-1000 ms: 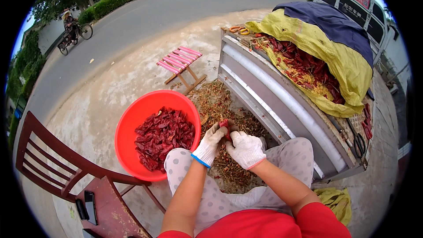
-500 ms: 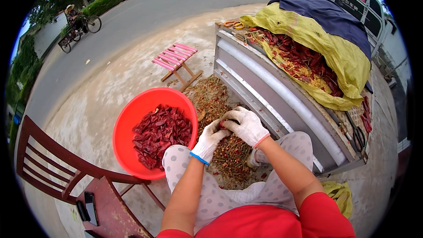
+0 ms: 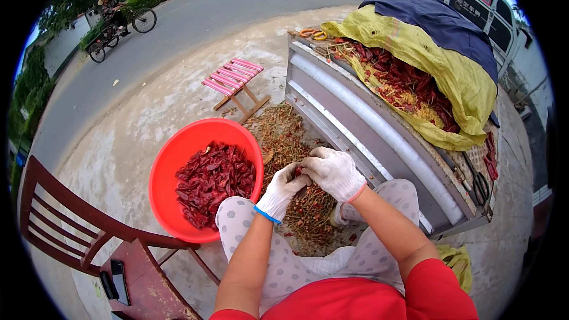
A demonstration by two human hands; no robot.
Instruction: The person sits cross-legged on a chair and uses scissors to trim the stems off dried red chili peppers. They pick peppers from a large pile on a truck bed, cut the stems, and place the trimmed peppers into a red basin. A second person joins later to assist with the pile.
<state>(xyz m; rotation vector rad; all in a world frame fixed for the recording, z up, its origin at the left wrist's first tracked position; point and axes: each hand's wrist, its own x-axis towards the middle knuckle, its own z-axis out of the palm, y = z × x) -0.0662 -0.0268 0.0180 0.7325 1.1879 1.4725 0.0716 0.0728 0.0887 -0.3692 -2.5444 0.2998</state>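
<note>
Both my hands wear white knitted gloves and meet over a heap of dry stems and scraps (image 3: 317, 216) on the ground between my knees. My left hand (image 3: 284, 191), blue at the cuff, closes on a dried red chili pepper (image 3: 298, 172), mostly hidden by the fingers. My right hand (image 3: 334, 173) pinches at the same chili from the other side. To the left, a red plastic basin (image 3: 165, 169) holds a pile of dried red chilies (image 3: 216, 184).
A truck bed (image 3: 370, 124) at the right carries chilies under a yellow sack (image 3: 415, 53), plus orange-handled scissors (image 3: 314, 34) and black scissors (image 3: 479, 184). A striped folding stool (image 3: 234, 77) stands ahead. A wooden chair (image 3: 127, 234) holding a phone (image 3: 120, 281) is at the left.
My right hand has shifted slightly and its fingers have turned a little at the chili. On the road, a person on a three-wheeled cycle has moved to the right.
</note>
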